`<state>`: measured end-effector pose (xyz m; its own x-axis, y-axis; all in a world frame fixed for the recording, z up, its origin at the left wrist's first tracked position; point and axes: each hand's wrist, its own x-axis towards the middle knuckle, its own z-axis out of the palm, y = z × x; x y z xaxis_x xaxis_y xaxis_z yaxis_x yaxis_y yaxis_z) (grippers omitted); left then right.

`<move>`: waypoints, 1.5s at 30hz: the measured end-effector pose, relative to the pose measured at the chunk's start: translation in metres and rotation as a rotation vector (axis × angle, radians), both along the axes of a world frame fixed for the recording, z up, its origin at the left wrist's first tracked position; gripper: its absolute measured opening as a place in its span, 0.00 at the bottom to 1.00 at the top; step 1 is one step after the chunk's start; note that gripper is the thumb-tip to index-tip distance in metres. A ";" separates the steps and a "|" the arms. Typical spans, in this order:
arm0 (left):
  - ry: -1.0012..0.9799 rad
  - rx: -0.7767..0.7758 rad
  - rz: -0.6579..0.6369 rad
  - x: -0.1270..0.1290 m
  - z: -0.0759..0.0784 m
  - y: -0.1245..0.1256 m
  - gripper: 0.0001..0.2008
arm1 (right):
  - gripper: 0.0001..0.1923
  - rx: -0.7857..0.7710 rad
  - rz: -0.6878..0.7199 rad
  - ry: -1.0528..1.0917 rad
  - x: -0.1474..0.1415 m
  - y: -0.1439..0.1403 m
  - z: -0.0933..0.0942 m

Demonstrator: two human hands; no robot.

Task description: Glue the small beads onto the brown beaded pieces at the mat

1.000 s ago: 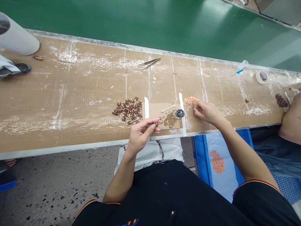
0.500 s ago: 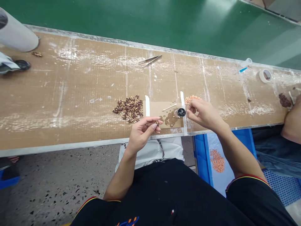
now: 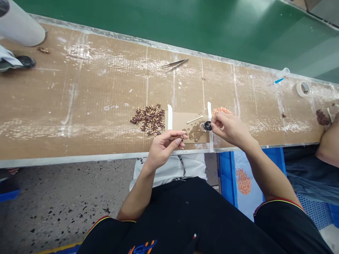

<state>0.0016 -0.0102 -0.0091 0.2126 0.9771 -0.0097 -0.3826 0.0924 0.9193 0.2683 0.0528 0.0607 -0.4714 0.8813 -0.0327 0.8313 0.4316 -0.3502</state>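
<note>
Just below the middle of the frame, the left hand (image 3: 164, 148) pinches a tiny brown part (image 3: 181, 137) at its fingertips, while the right hand (image 3: 230, 127), closed to a pinch on something too small to make out, touches the small black pot (image 3: 207, 126). That pot lies to the right of the left hand, much nearer the right one, between two white tape strips (image 3: 170, 116). Farther up lie the brown pile (image 3: 148, 118), the orange pile (image 3: 221, 110) and tweezers (image 3: 176, 64); no writing is readable.

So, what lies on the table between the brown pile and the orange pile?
In the head view, between brown pile and orange pile: taped cardboard patch, thin stick, black cap.
</note>
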 end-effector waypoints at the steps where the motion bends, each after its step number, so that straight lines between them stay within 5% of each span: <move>1: 0.000 0.000 -0.002 0.000 0.000 0.000 0.15 | 0.07 0.001 -0.004 0.001 0.000 0.000 0.000; 33: -0.051 -0.061 -0.029 0.000 0.000 0.001 0.14 | 0.06 0.028 -0.093 0.075 0.000 -0.007 -0.003; 39: -0.072 -0.090 -0.029 0.000 -0.001 0.002 0.15 | 0.08 0.179 -0.132 0.352 -0.026 -0.039 0.000; 45: -0.140 -0.101 -0.058 -0.001 0.000 0.002 0.12 | 0.07 0.161 -0.148 0.698 -0.074 -0.076 -0.020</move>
<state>0.0010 -0.0080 -0.0096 0.2750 0.9586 -0.0736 -0.4973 0.2073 0.8424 0.1941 -0.0229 0.0411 -0.2109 0.9059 0.3673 0.4911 0.4231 -0.7614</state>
